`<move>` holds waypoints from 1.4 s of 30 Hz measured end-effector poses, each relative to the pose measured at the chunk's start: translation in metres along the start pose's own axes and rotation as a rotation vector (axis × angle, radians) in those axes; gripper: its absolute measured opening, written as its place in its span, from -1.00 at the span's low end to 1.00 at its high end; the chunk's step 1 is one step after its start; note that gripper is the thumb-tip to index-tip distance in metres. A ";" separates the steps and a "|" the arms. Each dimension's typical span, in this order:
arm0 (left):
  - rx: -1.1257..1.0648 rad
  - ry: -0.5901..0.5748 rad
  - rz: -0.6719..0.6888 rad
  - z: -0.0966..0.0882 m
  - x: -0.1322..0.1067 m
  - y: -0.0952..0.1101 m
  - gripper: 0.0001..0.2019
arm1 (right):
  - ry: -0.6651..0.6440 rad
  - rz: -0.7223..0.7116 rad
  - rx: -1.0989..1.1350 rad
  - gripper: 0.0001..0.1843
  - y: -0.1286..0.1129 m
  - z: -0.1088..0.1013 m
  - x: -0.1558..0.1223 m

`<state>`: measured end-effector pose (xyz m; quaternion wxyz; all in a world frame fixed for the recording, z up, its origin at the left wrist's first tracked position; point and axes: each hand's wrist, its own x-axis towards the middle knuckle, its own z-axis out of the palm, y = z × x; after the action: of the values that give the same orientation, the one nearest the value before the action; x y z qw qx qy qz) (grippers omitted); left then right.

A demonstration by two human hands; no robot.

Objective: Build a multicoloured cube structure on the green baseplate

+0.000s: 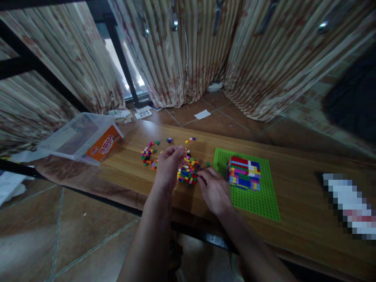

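Note:
My left hand [169, 164] is raised over the heap of small toy bricks [188, 175], its thumb and fingers pinched together. Whatever is between those fingertips is too small to make out. At the heap's right edge, my right hand [215, 188] has its fingers bent and drawn together, the tips at the bricks; what they hold, if anything, is hidden. Just right of that hand lies a green studded baseplate [254, 204]. On it stands a blocky multicoloured brick build [244, 174]. A smaller cluster of loose bricks [146, 154] is left of my left hand.
A clear plastic box [67, 137] with an orange label stands at the left end of the wooden table [129, 172]. A blurred-out object [349, 205] lies at the right. Beyond are curtains [199, 51] and a white paper [202, 114] on the tiled floor.

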<state>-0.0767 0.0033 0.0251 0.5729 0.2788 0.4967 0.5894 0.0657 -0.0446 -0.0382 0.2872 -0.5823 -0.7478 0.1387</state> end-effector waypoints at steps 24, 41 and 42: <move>0.409 -0.342 0.042 0.046 -0.018 -0.053 -0.84 | 0.414 0.192 0.346 -0.83 0.063 -0.095 -0.016; 0.495 -0.390 0.063 0.067 -0.018 -0.081 -0.83 | 0.319 -0.009 0.208 -0.79 0.059 -0.076 -0.013; 0.493 -0.389 0.060 0.067 -0.018 -0.082 -0.83 | 0.314 -0.028 0.180 -0.78 0.059 -0.076 -0.014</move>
<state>0.0195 -0.0082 -0.0208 0.5549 0.5312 0.4972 0.4033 0.1594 -0.0506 -0.0132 0.4534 -0.5584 -0.6862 0.1084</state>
